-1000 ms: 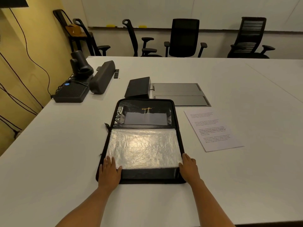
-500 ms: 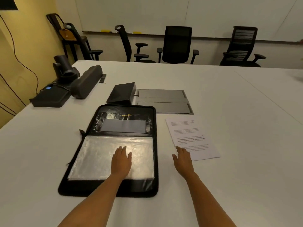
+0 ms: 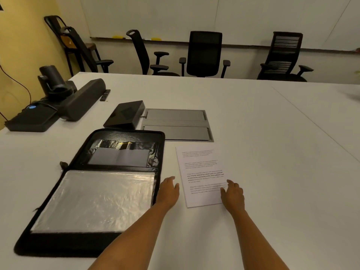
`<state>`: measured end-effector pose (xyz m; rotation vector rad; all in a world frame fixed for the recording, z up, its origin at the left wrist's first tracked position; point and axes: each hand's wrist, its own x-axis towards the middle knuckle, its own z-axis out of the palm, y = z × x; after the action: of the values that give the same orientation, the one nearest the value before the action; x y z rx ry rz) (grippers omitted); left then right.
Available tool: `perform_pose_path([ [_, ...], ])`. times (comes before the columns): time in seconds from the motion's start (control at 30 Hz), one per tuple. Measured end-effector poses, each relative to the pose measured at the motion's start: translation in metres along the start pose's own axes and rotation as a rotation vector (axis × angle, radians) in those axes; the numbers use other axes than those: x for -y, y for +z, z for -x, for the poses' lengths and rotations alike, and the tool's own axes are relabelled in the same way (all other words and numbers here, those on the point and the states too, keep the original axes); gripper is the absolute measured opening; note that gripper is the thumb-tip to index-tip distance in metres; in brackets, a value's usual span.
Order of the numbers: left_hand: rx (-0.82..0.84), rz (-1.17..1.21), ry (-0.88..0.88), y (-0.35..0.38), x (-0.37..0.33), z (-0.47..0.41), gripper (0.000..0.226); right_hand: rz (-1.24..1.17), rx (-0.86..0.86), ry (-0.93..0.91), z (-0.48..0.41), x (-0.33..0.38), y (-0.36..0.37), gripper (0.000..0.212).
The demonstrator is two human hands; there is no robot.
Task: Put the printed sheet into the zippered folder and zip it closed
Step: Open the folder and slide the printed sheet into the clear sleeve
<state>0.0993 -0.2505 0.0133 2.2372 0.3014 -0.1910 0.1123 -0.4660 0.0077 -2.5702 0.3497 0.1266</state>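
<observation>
- Sheet [image 3: 202,172] lies flat on the surface [image 3: 272,152], just right of the open, unzipped folder [image 3: 93,199], not yet inside.
- Right hand [image 3: 232,193] rests relaxed fingers on the sheet's near corner; left hand [image 3: 169,191], flat and empty, sits between folder and sheet.
- Left to do: lifting, inserting, zipping.

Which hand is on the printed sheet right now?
The right hand: it overlaps the near right corner of the printed sheet. The left hand is over bare table between sheet and zippered folder.
</observation>
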Motion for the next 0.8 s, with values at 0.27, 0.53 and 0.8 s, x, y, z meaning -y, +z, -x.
perform_pose_path([
  [0.27,0.027,0.049,-0.111,0.031,-0.012,-0.024,0.048,0.066,0.002,0.056,-0.039,-0.022,-0.008,0.051],
  [0.53,-0.1,0.245,-0.275,0.051,-0.034,-0.041,0.029,-0.011,-0.036,0.085,-0.061,-0.025,-0.002,0.045],
  [0.8,-0.133,0.334,-0.404,0.047,-0.034,-0.052,0.023,-0.267,0.135,0.295,-0.083,-0.023,-0.011,0.048],
])
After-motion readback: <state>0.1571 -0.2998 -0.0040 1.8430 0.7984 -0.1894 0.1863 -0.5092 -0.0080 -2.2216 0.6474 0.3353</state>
